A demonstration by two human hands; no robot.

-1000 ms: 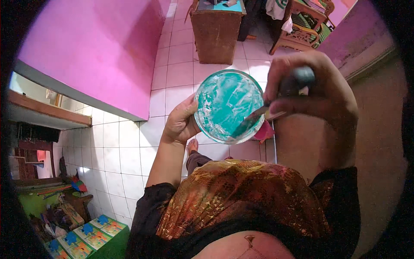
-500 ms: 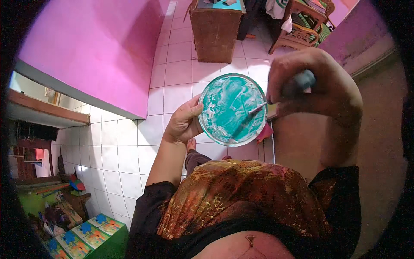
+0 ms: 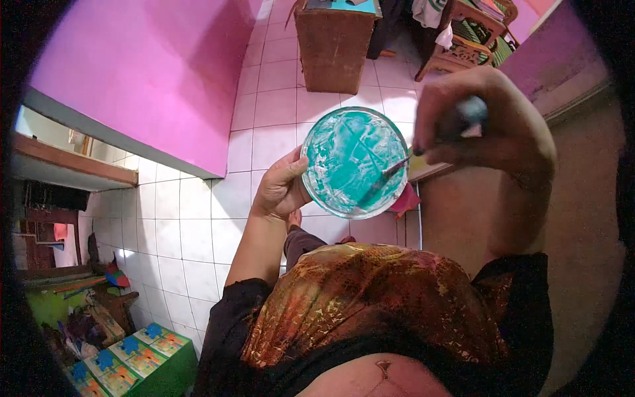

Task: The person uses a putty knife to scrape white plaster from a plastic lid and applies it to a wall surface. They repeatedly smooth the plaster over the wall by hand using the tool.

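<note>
Left grip (image 3: 283,182) clasps the round teal container (image 3: 350,159) above the tiled floor (image 3: 198,235); right grip (image 3: 508,126) closes round a dark-handled tool (image 3: 397,167); white smears (image 3: 321,162) look patchy, neither fully spread nor cleared.

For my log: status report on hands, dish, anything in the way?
Left hand grips round teal dish by left rim. Right hand holds dark-handled tool, tip over dish. Dish smeared white. Pink item past lower right rim, apparently not blocking.
</note>
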